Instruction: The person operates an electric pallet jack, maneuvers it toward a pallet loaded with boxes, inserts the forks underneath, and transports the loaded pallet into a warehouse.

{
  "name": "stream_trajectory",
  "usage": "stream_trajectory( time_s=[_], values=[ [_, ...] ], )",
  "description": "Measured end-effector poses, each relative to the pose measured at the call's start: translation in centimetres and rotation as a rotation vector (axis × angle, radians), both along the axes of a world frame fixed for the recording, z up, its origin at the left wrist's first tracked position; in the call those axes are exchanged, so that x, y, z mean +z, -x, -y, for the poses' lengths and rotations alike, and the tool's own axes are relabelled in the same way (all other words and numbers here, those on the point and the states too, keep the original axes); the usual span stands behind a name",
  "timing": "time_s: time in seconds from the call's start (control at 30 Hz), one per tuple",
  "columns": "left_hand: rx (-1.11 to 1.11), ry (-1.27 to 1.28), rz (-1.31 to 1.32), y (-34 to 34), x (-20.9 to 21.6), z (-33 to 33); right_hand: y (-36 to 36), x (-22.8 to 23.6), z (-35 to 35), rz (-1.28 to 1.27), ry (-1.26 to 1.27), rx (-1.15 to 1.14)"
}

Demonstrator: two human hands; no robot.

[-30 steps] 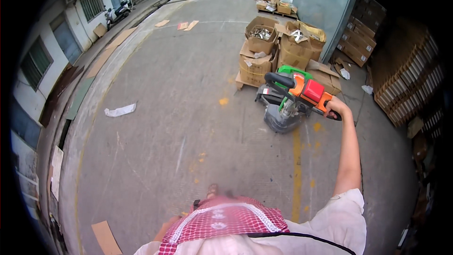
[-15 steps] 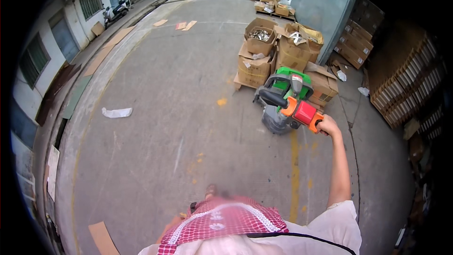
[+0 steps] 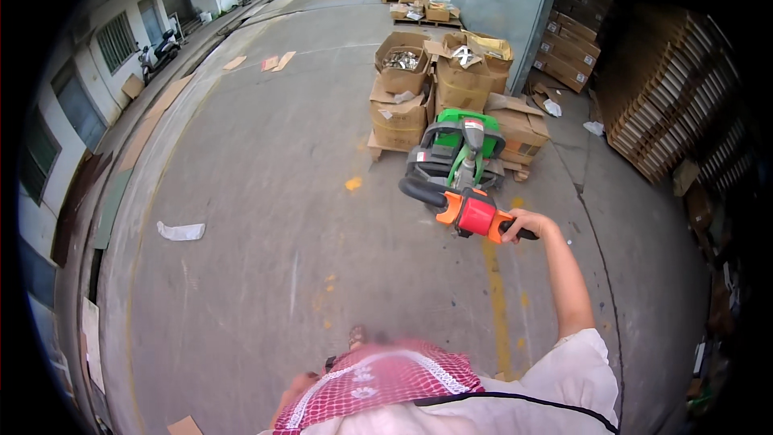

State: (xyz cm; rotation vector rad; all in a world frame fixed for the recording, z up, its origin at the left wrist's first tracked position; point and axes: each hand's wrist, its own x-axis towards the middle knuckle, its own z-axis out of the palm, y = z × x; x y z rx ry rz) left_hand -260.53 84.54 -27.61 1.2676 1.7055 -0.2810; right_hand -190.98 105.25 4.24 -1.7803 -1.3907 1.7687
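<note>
I have the right hand clamped on the handle of the green pallet truck, right of centre, but cannot tell whether it bears the cartons or the left hand's state.

Left hand partly hidden by partly blurred checked apron, cardboard piece cut off at lower edge
</note>
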Motion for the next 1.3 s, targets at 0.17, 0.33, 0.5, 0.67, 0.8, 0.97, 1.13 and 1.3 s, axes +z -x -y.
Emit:
stream_trajectory(
  time_s=[0.17, 0.33, 0.5, 0.67, 0.8, 0.97, 1.13, 1.3],
  values=[
    [0.002, -0.028, 0.026, -2.9, 0.7, -0.9, -2.5, 1.7, -3.6, 0.301, -0.185, 0.071],
    [0.014, 0.038, 0.010, -2.9, 1.2, 1.4, -3.6, 3.5, -3.6, 0.421, -0.276, -0.024],
    [0.032, 0.090, -0.008, -2.0, 1.4, 3.3, -4.3, 3.8, -4.0, 0.434, -0.284, -0.019],
    [0.043, 0.111, -0.014, -2.1, 3.0, 3.2, -4.7, 5.3, -4.9, 0.425, -0.305, -0.006],
    [0.034, 0.091, 0.007, -3.2, 4.8, 1.3, -4.9, 7.8, -4.8, 0.415, -0.296, 0.009],
    [0.037, 0.004, 0.067, -4.4, 6.9, -3.6, -4.7, 10.5, -4.3, 0.138, -0.245, -0.013],
    [0.057, -0.094, 0.125, -2.5, 4.8, -7.2, -0.2, 13.4, -2.9, 0.084, -0.225, -0.101],
    [-0.046, -0.141, 0.152, -2.3, 3.8, -8.9, 2.5, 12.5, -1.7, 0.077, -0.238, -0.145]
  ],
)
